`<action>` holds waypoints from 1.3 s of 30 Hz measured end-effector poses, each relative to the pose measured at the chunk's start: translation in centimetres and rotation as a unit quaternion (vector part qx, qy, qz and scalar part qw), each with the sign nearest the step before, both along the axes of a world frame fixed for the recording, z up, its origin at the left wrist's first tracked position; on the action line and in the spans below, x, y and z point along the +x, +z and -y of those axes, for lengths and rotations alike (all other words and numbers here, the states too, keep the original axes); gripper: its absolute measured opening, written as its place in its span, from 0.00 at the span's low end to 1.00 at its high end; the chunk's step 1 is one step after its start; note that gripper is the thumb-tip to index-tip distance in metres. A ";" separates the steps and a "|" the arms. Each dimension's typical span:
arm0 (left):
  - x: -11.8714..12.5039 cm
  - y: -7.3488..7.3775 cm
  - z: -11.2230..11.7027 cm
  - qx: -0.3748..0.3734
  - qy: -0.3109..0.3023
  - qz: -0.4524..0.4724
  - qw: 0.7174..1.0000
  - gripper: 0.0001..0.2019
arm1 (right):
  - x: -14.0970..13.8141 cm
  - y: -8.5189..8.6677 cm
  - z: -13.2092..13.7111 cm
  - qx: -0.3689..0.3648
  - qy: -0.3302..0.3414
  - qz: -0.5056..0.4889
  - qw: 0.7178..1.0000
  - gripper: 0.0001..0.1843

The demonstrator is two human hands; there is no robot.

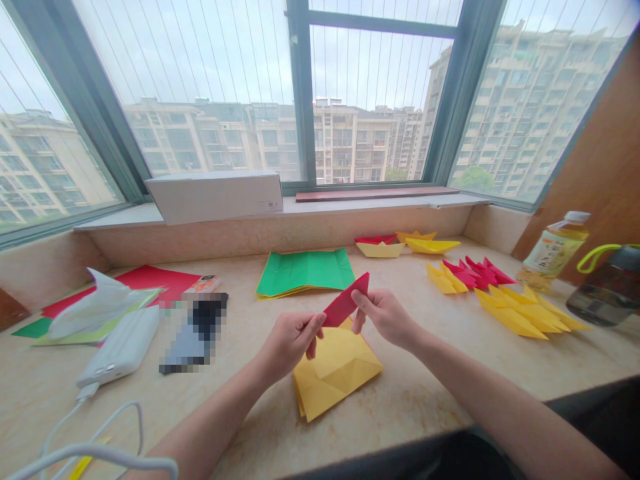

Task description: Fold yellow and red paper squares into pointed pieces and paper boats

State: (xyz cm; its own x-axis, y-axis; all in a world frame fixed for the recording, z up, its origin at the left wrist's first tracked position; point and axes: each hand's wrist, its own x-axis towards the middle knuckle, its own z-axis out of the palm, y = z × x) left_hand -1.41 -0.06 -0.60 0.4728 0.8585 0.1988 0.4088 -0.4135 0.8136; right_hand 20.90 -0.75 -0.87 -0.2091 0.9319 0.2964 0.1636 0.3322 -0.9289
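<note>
A folded piece of red paper (345, 303) is held up between my two hands. My left hand (295, 340) pinches its lower left end between thumb and fingers. At the upper right end, my right hand (379, 312) grips it the same way. Just below the hands lies creased yellow paper (340, 373), partly folded and in more than one layer. Behind them is a stack of green paper (307, 270) with yellow edges showing underneath.
Folded paper boats (433, 246) stand at the back right, with yellow folded pieces (530, 310) nearer. A bottle (553, 250) and dark cup (607, 287) are far right. Left are a power bank (120, 347) with cable, a pixelated object (195, 333) and a tissue pack (95, 313).
</note>
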 end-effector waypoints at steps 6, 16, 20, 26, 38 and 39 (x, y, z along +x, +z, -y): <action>0.2 -0.1 0.3 -0.035 -0.055 0.055 0.996 0.19 | -0.6 -0.4 -0.1 0.003 0.018 -0.012 1.000 0.35; -1.0 -0.8 -1.7 0.206 0.036 -0.105 0.972 0.09 | 0.4 -0.7 -0.9 0.062 -0.051 0.027 0.996 0.26; -1.2 -1.0 -1.8 0.227 0.026 -0.133 0.964 0.08 | 0.4 -1.0 -0.8 0.089 -0.067 0.089 0.990 0.21; -0.8 -1.0 -1.2 0.202 0.017 -0.127 0.971 0.16 | 0.4 -1.4 -0.5 0.160 -0.035 0.186 0.969 0.10; -0.6 -0.3 -0.4 0.279 -0.045 -0.144 0.948 0.14 | 0.6 -0.7 0.2 0.203 -0.012 0.298 0.933 0.11; -0.6 -0.4 -0.4 0.282 -0.055 -0.157 0.945 0.14 | 0.6 -0.8 0.2 0.206 -0.011 0.310 0.928 0.11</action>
State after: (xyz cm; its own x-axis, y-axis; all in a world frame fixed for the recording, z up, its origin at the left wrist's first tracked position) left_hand -2.00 0.36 -1.04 0.6644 0.6003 0.4451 0.5234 -0.7990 0.2963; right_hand 21.48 -0.98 -1.67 -0.4416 0.7721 0.4571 0.6351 0.6288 -0.4486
